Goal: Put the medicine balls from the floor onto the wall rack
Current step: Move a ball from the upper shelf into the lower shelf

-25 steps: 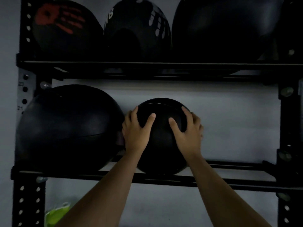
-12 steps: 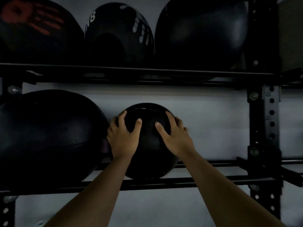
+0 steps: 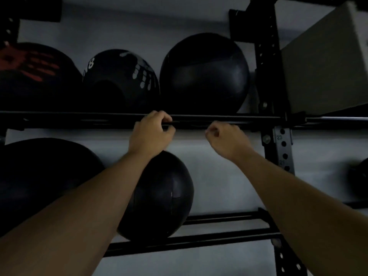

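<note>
big black ball (image 3: 39,182) far left, lower shelf | small medicine ball (image 3: 163,196) beside it on lower rails, below left hand (image 3: 149,134), untouched | left fingers curled at upper rail (image 3: 219,118) | right hand (image 3: 225,140) loosely fisted, empty | upright (image 3: 266,76) right

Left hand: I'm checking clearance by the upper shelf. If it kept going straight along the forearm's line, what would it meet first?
Probably the upper shelf rail: the left hand overlaps it already, fingers curled at the bar. Depth is unclear, so actual contact can't be confirmed.
</note>
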